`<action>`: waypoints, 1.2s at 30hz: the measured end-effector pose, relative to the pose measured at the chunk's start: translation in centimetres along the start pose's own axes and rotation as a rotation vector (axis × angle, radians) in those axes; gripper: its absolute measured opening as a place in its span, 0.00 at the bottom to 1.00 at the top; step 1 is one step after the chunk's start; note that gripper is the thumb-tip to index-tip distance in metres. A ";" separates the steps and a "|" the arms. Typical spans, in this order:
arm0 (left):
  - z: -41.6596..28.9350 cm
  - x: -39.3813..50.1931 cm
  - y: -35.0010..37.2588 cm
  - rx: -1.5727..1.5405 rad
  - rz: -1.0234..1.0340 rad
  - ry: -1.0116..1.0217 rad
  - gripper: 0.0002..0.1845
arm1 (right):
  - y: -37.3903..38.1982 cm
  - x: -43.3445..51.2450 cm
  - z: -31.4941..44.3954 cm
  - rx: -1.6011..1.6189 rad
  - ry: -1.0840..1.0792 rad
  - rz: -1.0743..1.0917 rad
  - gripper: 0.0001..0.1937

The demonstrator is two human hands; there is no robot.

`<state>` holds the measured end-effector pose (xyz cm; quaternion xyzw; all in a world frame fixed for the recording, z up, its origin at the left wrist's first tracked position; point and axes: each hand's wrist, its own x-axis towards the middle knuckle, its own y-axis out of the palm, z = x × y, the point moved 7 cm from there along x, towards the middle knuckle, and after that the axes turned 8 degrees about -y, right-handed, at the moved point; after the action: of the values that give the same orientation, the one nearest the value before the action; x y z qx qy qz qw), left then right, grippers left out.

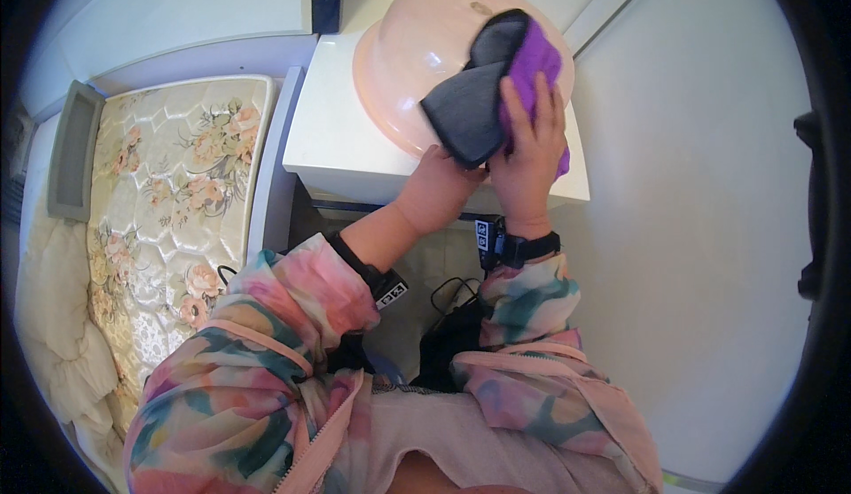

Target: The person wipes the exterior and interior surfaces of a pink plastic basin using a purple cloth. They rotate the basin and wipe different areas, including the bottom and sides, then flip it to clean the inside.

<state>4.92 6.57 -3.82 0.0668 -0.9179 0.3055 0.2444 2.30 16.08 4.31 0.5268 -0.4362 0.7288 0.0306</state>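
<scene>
An upside-down pink plastic basin (412, 49) rests on a small white table (339, 115). Over its right side is a folded cloth (469, 108), grey with black edging and purple on the other face. My right hand (528, 142) lies against the purple side of the cloth with its fingers spread along it. At the cloth's lower corner is my left hand (442, 188), by the basin's near rim; its fingertips are partly hidden under the cloth. Both wrists wear black straps with small devices.
To the left is a bed with a floral mattress (193, 181), a grey plastic tray (73, 155) on its edge and a cream quilt (60, 321). A white panel (685, 215) stands close on the right. Black cables (455, 288) hang below the table.
</scene>
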 end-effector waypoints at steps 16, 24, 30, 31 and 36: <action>2.4 0.5 -5.9 0.422 -0.034 -0.192 0.06 | -0.7 -2.4 -8.1 0.135 0.323 -0.181 0.29; 2.6 0.8 -4.3 0.430 0.047 -0.080 0.03 | 0.9 -4.2 -10.6 0.459 0.792 -0.144 0.23; 1.0 0.2 -1.5 0.371 0.045 0.036 0.03 | -1.1 -1.1 -5.1 0.061 0.302 -0.199 0.38; 0.8 0.1 -1.3 0.349 0.019 0.058 0.03 | -1.0 -0.9 -4.1 0.030 0.263 -0.164 0.38; 1.6 0.0 -0.3 0.239 0.074 -0.087 0.07 | -0.2 0.4 0.5 -0.043 0.057 -0.032 0.39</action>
<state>4.29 5.35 -4.77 0.0745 -0.8866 0.4181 0.1832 2.63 15.77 4.78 0.5119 -0.4423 0.7335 0.0660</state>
